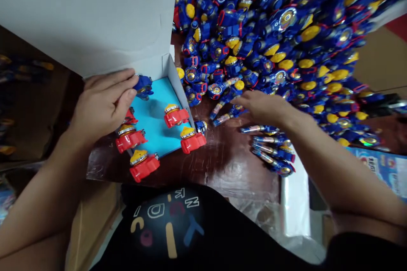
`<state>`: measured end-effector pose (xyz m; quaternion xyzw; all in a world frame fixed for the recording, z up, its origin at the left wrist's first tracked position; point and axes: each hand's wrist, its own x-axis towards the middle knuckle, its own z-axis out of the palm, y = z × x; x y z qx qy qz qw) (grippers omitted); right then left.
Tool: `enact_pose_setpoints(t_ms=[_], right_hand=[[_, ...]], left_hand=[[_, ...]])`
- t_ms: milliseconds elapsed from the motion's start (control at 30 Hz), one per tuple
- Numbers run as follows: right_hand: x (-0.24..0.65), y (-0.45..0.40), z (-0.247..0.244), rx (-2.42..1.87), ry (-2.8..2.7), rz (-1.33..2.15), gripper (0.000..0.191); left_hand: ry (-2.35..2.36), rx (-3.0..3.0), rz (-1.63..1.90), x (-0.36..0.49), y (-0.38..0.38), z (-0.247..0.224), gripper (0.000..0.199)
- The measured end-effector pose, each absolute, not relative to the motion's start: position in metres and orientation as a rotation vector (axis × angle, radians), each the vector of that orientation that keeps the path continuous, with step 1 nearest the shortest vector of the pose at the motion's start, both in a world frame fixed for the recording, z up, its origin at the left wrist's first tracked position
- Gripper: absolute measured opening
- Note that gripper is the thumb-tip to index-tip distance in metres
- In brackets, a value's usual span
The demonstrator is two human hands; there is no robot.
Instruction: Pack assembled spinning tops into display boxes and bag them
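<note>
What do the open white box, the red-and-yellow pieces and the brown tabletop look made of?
White box: probably matte cardboard, with folded edges. Red-and-yellow pieces: likely smooth plastic, evenly coloured, moulded-looking. Brown tabletop: glossy, showing glare; material unclear.

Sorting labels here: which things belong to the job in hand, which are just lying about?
Apparently in use:
blue toy at the left hand
open white box
red toys at the box
heaped blue toys beside the right hand

Apparently lying about:
clear plastic
brown cardboard, lower left
printed packaging, far right
</note>
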<state>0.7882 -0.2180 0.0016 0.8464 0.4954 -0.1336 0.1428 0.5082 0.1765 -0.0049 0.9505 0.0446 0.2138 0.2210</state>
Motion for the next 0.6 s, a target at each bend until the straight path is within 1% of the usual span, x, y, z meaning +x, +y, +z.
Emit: enact_pose_setpoints(t_ms=[100, 167, 200, 267, 333, 367, 467, 533, 600], right_hand=[[0.786, -0.259, -0.038, 2.501, 1.489, -0.291, 0.045], [0.783, -0.267, -0.042, 2.583, 1.642, -0.273, 0.040], [0.783, -0.267, -0.035, 2.620, 1.726, -0.297, 0.040], [0.786, -0.261, -0.007, 2.670, 1.916, -0.321, 0.048], [0.786, -0.242, 0.028, 2.710, 2.120, -0.207, 0.061], [0.783, -0.228, 0.045, 2.729, 2.210, -0.101, 0.064], [0.760, -0.166, 0.084, 2.702, 2.392, 0.148, 0.063], [0.740, -0.120, 0.095, 2.611, 2.481, 0.252, 0.061], [0.724, -0.081, 0.094, 2.520, 2.534, 0.269, 0.058]], left_hand=[[0.138, 2.608, 0.587, 0.508, 0.175, -0.004, 0.047], [0.142, 2.599, 0.563, 0.509, 0.174, -0.003, 0.047], [0.140, 2.590, 0.557, 0.509, 0.174, -0.003, 0.046], [0.135, 2.561, 0.539, 0.509, 0.173, -0.004, 0.045], [0.138, 2.529, 0.528, 0.509, 0.172, -0.004, 0.047], [0.148, 2.510, 0.542, 0.509, 0.170, -0.002, 0.049], [0.167, 2.448, 0.595, 0.507, 0.156, 0.013, 0.059], [0.143, 2.427, 0.550, 0.505, 0.143, 0.027, 0.064], [0.131, 2.436, 0.475, 0.505, 0.132, 0.038, 0.065]])
